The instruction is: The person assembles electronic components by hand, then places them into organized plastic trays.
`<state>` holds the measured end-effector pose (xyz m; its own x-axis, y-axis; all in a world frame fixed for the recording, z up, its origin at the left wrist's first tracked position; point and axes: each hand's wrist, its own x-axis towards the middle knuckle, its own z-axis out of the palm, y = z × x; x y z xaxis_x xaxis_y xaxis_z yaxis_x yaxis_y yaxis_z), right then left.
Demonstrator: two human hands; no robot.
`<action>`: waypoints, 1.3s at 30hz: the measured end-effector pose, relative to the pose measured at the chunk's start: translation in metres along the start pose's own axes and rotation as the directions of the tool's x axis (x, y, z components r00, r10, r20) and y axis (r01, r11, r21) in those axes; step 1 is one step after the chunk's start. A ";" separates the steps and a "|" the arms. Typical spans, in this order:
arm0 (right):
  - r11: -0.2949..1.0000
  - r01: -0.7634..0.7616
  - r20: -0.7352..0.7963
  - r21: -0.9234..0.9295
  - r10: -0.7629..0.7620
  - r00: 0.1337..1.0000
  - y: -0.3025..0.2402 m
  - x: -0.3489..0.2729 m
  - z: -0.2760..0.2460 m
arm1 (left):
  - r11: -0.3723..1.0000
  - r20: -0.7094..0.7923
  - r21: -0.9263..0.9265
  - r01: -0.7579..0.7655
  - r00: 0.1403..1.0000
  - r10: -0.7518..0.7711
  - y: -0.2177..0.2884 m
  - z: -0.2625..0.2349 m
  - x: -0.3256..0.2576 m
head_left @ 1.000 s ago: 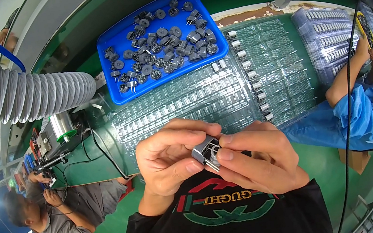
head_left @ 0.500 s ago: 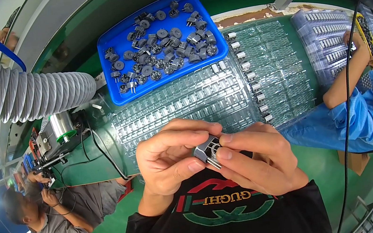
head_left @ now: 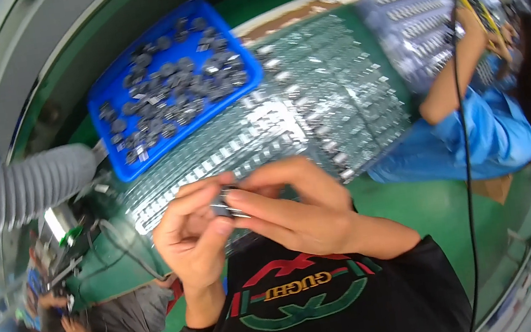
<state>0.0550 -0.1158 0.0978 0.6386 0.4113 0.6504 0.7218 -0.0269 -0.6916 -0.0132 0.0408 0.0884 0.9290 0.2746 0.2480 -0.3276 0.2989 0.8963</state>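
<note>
Green bench top (head_left: 420, 205) runs under everything, and most of it is covered by clear plastic trays (head_left: 311, 102) ribbed with rows of small pockets, glinting under the lights. At about eleven o'clock from the hands sits a blue bin (head_left: 110, 96) heaped with small dark round parts (head_left: 177, 90). A grey ribbed hose (head_left: 18, 194) lies off at nine o'clock, and a co-worker in a blue top (head_left: 484, 128) leans over another stack of trays at two o'clock.

Close to the chest, the person's left hand (head_left: 191, 237) and right hand (head_left: 296, 212) meet around one small dark component (head_left: 225, 205). Both hands are curled nearly closed: the left pinches the piece between thumb and bent fingers, while the right lays thumb and forefinger across it from three o'clock. Most of the piece is hidden by fingers, so I cannot tell which way it is turned.

From where I stand, doing this well looks like a matter of grip and sight. I would keep the left hand as the steady holder and let only the right fingertips work, with light pressure, since such a small part could twist or pop loose. Tilting it towards the light would help, and staying over the trays means a slip lands somewhere easy to find.
</note>
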 end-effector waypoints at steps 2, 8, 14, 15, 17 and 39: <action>0.959 -0.194 -0.001 0.209 0.198 0.980 0.013 -0.013 0.010 | 0.999 0.002 0.021 0.033 0.999 -0.033 -0.011 -0.002 -0.005; 0.825 -0.498 0.021 0.268 0.512 0.859 0.034 -0.044 0.000 | 0.840 -0.087 0.332 0.430 0.900 -0.426 -0.023 0.027 -0.019; 0.709 -0.642 0.038 0.292 0.662 0.748 0.042 -0.032 -0.020 | 0.842 0.229 0.505 0.190 0.911 -0.343 -0.041 0.029 0.002; 0.683 -0.651 0.039 0.331 0.679 0.733 0.046 -0.031 -0.021 | 0.843 0.220 0.505 0.184 0.917 -0.332 -0.044 0.028 0.004; 0.720 -0.628 0.060 0.294 0.642 0.764 0.052 -0.026 -0.025 | 0.877 0.182 0.391 0.278 0.911 -0.370 -0.053 0.024 0.005; 0.841 -0.538 0.241 -0.065 0.536 0.809 0.096 0.025 -0.040 | 0.930 0.111 0.159 0.331 0.930 -0.350 -0.077 0.020 0.044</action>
<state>0.1508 -0.1442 0.0602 0.8393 0.5378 0.0797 0.2806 -0.3028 -0.9108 0.0562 0.0117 0.0371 0.9979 0.0491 -0.0415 0.0295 0.2239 0.9742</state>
